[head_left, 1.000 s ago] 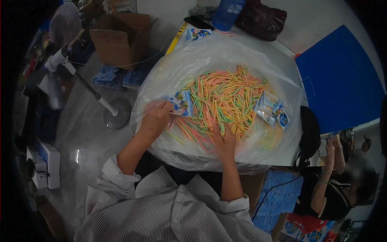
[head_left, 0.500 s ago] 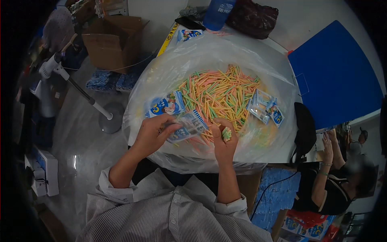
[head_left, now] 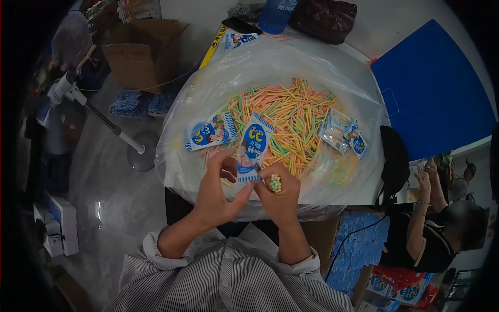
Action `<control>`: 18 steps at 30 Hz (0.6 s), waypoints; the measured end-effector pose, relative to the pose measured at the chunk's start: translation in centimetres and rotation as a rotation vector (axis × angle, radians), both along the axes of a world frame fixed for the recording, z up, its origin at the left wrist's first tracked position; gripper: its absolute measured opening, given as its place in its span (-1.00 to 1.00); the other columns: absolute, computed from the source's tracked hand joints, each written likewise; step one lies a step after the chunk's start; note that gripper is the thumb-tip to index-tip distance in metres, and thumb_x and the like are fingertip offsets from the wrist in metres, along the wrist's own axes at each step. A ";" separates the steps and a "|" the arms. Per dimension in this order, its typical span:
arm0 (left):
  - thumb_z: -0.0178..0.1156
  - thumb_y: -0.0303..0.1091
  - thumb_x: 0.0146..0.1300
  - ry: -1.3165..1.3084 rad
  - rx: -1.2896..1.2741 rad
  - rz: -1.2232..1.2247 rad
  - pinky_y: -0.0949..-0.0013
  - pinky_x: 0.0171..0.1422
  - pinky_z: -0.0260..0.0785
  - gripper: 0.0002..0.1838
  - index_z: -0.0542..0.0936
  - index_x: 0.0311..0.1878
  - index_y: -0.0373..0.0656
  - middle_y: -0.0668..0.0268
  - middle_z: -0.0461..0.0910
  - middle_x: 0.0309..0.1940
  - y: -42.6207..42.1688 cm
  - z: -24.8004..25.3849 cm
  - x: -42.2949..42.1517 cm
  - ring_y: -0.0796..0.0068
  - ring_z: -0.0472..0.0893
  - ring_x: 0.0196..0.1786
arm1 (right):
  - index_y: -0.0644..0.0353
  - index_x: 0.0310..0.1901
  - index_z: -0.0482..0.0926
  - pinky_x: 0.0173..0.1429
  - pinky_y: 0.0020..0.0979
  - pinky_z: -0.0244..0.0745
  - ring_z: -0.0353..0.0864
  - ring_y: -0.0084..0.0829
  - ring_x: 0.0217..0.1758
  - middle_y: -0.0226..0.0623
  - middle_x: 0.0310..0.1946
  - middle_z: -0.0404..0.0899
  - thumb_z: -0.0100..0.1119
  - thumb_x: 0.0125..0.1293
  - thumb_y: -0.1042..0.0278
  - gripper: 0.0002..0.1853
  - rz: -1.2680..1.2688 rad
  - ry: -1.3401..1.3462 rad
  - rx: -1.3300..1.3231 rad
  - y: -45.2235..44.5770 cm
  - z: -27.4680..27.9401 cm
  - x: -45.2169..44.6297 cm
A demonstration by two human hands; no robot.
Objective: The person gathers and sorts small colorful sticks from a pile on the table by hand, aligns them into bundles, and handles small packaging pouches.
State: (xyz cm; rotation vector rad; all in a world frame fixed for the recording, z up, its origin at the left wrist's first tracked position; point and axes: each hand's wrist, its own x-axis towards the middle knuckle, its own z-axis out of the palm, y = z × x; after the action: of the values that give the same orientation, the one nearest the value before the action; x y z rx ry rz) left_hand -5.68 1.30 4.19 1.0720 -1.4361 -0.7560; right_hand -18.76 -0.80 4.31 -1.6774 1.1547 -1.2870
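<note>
The blue-and-white candy packet point(head_left: 254, 145) stands nearly upright over the near edge of the pile of pastel candy sticks point(head_left: 293, 122), its printed face turned up toward the person. At its lower end, the right hand point(head_left: 280, 195) is closed tightly around a small bundle of candy sticks point(head_left: 275, 183), whose round ends poke out above the fist, with the thumb side against the packet's bottom corner. The left hand point(head_left: 215, 195) curves about the packet's lower left side, thumb and fingers spread apart; I can't tell how firmly it touches.

Left of the pile lies another printed packet point(head_left: 210, 132); at its right edge are a packet with a clear back point(head_left: 335, 132) and, overlapping it, a smaller-looking packet point(head_left: 356, 144). All of this rests on a clear plastic sheet point(head_left: 306, 57) spread beneath the pile.

Beyond the pile are a blue container point(head_left: 277, 16) and a dark red bag point(head_left: 325, 21). A black bag point(head_left: 393, 161) and a blue panel point(head_left: 431, 93) are farther to its right. Well left of the pile sits an open cardboard box point(head_left: 130, 65).
</note>
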 end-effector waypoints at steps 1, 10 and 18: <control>0.14 -0.50 -0.04 0.001 0.000 0.009 0.42 -0.21 0.29 -0.48 0.18 0.02 -0.26 0.23 0.36 -0.33 -0.1 -0.7 0.0 0.45 0.42 -0.27 | 0.26 -0.51 0.40 -0.47 -0.63 0.22 0.28 -0.73 -0.55 -0.50 -0.62 0.35 0.18 -0.06 0.64 -0.86 0.009 0.001 0.000 0.0 -0.4 0.3; 0.10 -0.65 -0.11 -0.015 -0.052 0.128 0.46 -0.27 0.36 -0.51 0.26 -0.04 -0.22 0.19 0.45 -0.34 -1.0 -3.3 0.9 0.42 0.52 -0.34 | 0.28 -0.40 0.38 -0.43 -0.61 0.30 0.36 -0.62 -0.54 -0.34 -0.56 0.38 0.11 -0.07 0.65 -0.83 0.059 -0.182 0.176 0.7 -2.6 1.7; 0.24 -0.60 -0.23 -0.528 -0.318 0.136 0.48 -0.46 0.37 -0.68 0.45 -0.30 -0.23 0.26 0.44 -0.51 -1.2 -2.9 2.2 0.42 0.51 -0.51 | 0.26 -0.35 0.35 -0.47 -0.62 0.31 0.35 -0.67 -0.56 -0.43 -0.61 0.37 0.12 0.00 0.58 -0.82 -0.132 0.025 0.126 -0.7 -2.0 1.7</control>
State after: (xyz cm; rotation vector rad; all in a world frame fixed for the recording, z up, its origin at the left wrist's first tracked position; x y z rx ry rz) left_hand -3.50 0.14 1.30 1.1499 -1.8284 -0.1324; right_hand -17.07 -1.48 2.35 -1.5519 1.3523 -1.2485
